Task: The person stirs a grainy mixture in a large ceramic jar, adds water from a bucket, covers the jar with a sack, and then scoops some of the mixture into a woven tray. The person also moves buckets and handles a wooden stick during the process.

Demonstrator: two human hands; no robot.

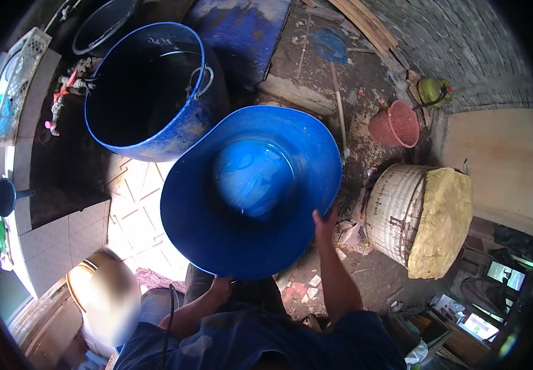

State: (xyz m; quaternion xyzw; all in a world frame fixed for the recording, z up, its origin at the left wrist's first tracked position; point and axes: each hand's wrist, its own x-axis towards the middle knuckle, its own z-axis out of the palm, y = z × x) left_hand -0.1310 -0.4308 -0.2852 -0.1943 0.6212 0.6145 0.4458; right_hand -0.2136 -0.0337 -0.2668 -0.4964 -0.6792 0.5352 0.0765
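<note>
A large blue plastic drum (202,237) with an open mouth fills the middle of the view, tilted so that I look into it. Its inside bottom shines wet, perhaps with a little water. My left hand (221,287) grips its near rim from below, the fingers mostly hidden behind the wall. On the right side of the rim, my right hand (324,225) holds on with the thumb over the edge and the other fingers partly hidden. Just beyond stands a bigger dark-blue barrel (149,148) with a rope handle, its inside dark.
Pipes with a red-handled tap (64,92) run beside the big barrel. To the right are a white drum (396,200) under a yellowish cover, a pink basket (394,125) and a green gas cylinder (432,91). Light patterned tiles (140,203) meet dirty ground. Someone's blurred head (112,299) is at lower left.
</note>
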